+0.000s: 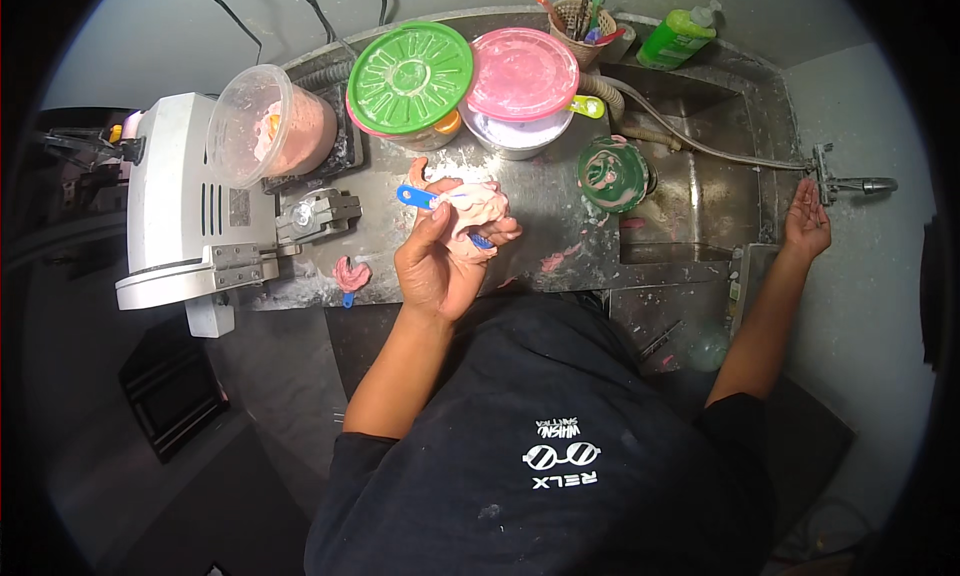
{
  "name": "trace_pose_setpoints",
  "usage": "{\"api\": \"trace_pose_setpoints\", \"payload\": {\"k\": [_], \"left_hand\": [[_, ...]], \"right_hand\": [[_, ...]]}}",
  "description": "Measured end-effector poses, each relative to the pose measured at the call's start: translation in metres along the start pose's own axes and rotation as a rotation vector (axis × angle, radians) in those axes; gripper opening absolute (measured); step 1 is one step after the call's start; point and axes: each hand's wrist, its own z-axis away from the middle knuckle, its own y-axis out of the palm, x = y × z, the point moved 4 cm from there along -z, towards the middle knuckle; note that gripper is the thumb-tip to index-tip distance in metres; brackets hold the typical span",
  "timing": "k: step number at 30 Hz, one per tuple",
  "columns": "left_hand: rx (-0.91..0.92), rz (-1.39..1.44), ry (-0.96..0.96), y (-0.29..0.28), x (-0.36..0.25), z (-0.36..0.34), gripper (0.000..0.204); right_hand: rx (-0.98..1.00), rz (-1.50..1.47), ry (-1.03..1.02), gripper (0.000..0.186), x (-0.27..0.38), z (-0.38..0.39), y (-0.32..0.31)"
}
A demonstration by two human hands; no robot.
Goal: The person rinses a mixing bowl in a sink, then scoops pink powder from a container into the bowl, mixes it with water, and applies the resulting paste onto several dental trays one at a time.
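Observation:
My left hand (438, 266), palm up above the metal counter, is closed around a dental impression tray (418, 197). Its blue handle sticks out to the left, and pale pink paste (474, 206) is heaped over the rest. Another blue bit (481, 242) shows between the fingers; whether it belongs to the same tray is unclear. At far right, my right hand (808, 221) reaches up to the wall tap (824, 179), fingers stretched out and touching or very near it. A green mixing bowl (613, 176) smeared with pink stands beside the sink.
Pink material fills a clear tub (272, 131) left of two tubs with green (412, 76) and pink lids (523, 74). A white machine (180, 191) occupies the left end. A pink piece with a blue handle (350, 276) lies near the front edge. The sink (690, 191) is at right.

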Motion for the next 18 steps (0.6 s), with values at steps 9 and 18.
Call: {"api": "trace_pose_setpoints", "payload": {"k": [9,18], "left_hand": [[-0.030,-0.029,0.011,-0.005,0.000,0.002,0.044],[-0.051,-0.017,0.005,-0.006,-0.002,0.003,0.038]], "right_hand": [[-0.053,0.006,0.016,0.059,-0.004,0.010,-0.009],[-0.084,-0.013,0.008,0.058,0.001,0.021,-0.030]]}}
